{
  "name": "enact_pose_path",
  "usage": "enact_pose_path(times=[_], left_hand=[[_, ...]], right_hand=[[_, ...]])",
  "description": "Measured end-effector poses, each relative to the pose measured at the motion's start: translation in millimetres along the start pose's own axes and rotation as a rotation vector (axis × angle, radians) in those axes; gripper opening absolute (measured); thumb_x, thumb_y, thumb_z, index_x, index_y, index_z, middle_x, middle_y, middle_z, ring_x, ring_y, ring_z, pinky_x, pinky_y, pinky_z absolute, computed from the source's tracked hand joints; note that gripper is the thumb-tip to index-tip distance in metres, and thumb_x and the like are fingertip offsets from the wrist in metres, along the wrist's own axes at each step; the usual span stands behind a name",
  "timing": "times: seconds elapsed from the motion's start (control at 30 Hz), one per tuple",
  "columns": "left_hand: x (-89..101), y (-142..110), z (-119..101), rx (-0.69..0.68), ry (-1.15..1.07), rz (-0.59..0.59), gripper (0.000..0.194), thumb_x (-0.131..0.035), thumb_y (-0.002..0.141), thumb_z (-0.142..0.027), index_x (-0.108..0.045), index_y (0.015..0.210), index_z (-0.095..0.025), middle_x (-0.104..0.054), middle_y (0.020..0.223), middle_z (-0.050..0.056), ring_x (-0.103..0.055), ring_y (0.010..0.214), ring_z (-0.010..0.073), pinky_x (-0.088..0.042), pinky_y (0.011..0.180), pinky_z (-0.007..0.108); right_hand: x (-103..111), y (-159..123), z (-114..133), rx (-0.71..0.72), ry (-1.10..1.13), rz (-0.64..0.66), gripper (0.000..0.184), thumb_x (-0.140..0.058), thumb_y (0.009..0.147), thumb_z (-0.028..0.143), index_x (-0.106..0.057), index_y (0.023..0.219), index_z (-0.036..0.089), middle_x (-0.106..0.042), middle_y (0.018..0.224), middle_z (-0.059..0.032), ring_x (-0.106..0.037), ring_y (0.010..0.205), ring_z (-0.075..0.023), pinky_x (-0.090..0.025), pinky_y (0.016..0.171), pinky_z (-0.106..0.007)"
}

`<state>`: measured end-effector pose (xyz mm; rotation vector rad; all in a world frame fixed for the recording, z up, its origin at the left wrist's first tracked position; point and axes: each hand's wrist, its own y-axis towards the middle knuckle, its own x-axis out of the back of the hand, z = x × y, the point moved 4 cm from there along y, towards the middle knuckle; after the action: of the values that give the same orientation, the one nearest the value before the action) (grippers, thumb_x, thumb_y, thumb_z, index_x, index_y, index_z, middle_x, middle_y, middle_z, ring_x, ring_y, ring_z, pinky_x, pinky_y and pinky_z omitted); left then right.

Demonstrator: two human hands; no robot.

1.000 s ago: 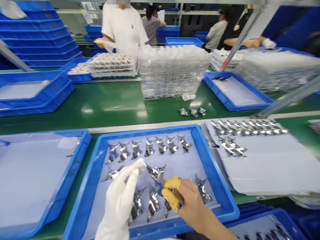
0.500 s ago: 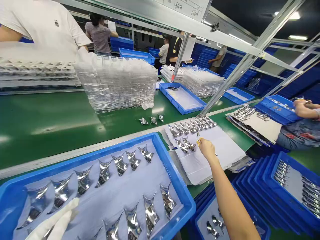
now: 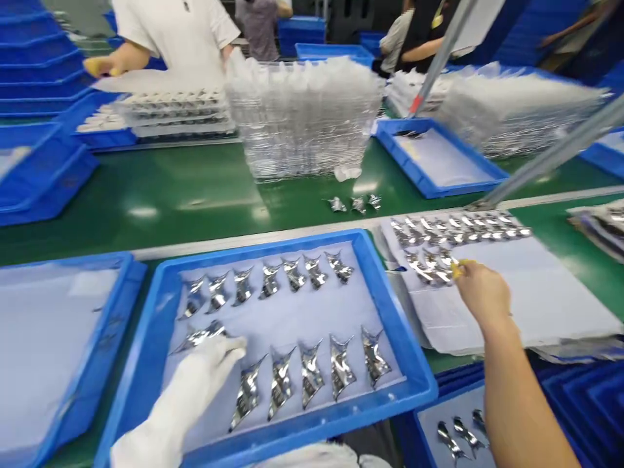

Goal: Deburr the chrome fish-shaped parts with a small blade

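Shiny piece (image 3: 445, 257) looks pinched by right hand (image 3: 485, 296), at end of short row on white paper (image 3: 550, 292). Best gripped lightly by tip, lowered flat, neighbours not scraped. Gloved left hand (image 3: 207, 367) held over blue tray (image 3: 407, 344), grip can't be told. Room left on paper's right; raised tray rim best crossed high.

White-gloved L hand (image 3: 209, 370) is over blue tray (image 3: 402, 325) w/ shiny pcs (image 3: 312, 374), R hand (image 3: 482, 292) at more on white sheet (image 3: 550, 286).

head-worn view, facing forward and down, hands close; background farther
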<state>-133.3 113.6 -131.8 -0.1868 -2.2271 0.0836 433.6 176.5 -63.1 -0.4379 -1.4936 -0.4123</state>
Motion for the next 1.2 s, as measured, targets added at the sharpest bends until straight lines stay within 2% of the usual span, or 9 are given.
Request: enact_pose_path(times=[0.1,0.17,0.3,0.43,0.53,0.67,0.73,1.07,1.2], left_hand=[[-20.9,-6.4,-0.7,0.022,0.051,0.122,0.015,-0.071,0.079,-0.030,-0.080,0.090,-0.024,-0.077,0.090,0.009,-0.072,0.093,0.0316,-0.053,0.095,0.049],[-31.4,-8.5,-3.1,0.050,0.057,0.124,0.007,-0.075,0.073,-0.025,-0.076,0.078,-0.020,-0.074,0.084,0.011,-0.069,0.092,0.0335,-0.051,0.096,0.052],[-28.2,-7.0,-15.6,0.053,-0.057,0.040,0.016,-0.070,0.087,-0.033,-0.069,0.077,-0.020,-0.070,0.083,0.007,-0.068,0.093,0.0275,-0.050,0.097,0.050],[5.7,-0.4,-39.1,-0.006,-0.275,-0.112,0.019,-0.069,0.087,-0.041,-0.072,0.078,-0.024,-0.071,0.079,0.006,-0.069,0.083,0.0265,-0.055,0.086,0.044],[27.8,-2.6,-64.5,-0.038,-0.462,-0.264,0.021,-0.068,0.091,-0.044,-0.074,0.090,-0.024,-0.076,0.091,0.006,-0.073,0.090,0.0249,-0.059,0.084,0.039],[29.7,-11.0,-89.3,-0.043,-0.691,-0.437,0.021,-0.069,0.094,-0.040,-0.076,0.097,-0.021,-0.080,0.100,0.009,-0.076,0.093,0.0245,-0.061,0.085,0.037],[24.5,-12.3,-94.0,-0.065,-0.782,-0.473,0.027,-0.070,0.092,-0.046,-0.077,0.098,-0.020,-0.082,0.101,0.011,-0.078,0.094,0.0268,-0.062,0.086,0.039],[29.3,-21.4,-90.6,0.148,-0.928,-0.475,0.034,-0.068,0.095,-0.048,-0.078,0.114,-0.022,-0.079,0.118,0.008,-0.074,0.110,0.0258,-0.055,0.107,0.040],[20.5,-21.6,-95.5,0.125,-0.885,-0.398,0.064,-0.091,0.073,-0.045,-0.070,0.130,-0.023,-0.073,0.132,0.011,-0.068,0.123,0.0308,-0.056,0.106,0.042]], right_hand=[[-2.6,-26.2,28.6,0.111,0.121,-0.025,0.033,-0.053,0.101,0.017,-0.074,0.120,0.001,-0.076,0.109,-0.0338,-0.075,0.091,-0.0333,-0.043,0.069,-0.041],[-10.3,-47.2,55.0,0.223,0.240,-0.014,0.027,-0.058,0.096,0.017,-0.078,0.111,0.007,-0.080,0.095,-0.0246,-0.074,0.078,-0.0287,-0.044,0.066,-0.038],[-23.7,-99.3,119.4,0.448,0.573,0.077,0.028,-0.057,0.094,0.029,-0.079,0.104,0.015,-0.080,0.081,-0.0089,-0.070,0.066,-0.0218,-0.051,0.061,-0.031],[-24.9,-159.6,189.0,0.609,0.998,0.436,0.028,-0.059,0.095,0.035,-0.078,0.090,0.014,-0.070,0.064,-0.0024,-0.055,0.053,-0.0160,-0.044,0.049,-0.026],[-20.4,-197.7,230.4,0.590,1.237,0.691,0.033,-0.064,0.095,0.046,-0.074,0.087,0.015,-0.069,0.070,-0.0016,-0.051,0.056,-0.0134,-0.042,0.051,-0.025],[-19.0,-232.7,261.7,0.491,1.495,1.137,0.043,-0.072,0.087,0.060,-0.062,0.076,0.019,-0.042,0.053,0.0092,-0.028,0.047,-0.0076,-0.026,0.045,-0.021],[-17.9,-239.7,265.0,0.386,1.564,1.256,0.048,-0.079,0.081,0.062,-0.054,0.071,0.021,-0.032,0.050,0.0123,-0.021,0.046,-0.0065,-0.021,0.044,-0.022],[11.7,-235.6,257.3,0.406,1.570,0.941,0.035,-0.075,0.085,0.047,-0.055,0.072,0.021,-0.032,0.059,0.0094,-0.022,0.052,-0.0086,-0.023,0.047,-0.023],[16.1,-237.5,258.5,0.516,1.540,0.901,0.040,-0.064,0.095,0.043,-0.046,0.067,0.022,-0.031,0.059,0.0087,-0.023,0.052,-0.0087,-0.023,0.049,-0.024]])
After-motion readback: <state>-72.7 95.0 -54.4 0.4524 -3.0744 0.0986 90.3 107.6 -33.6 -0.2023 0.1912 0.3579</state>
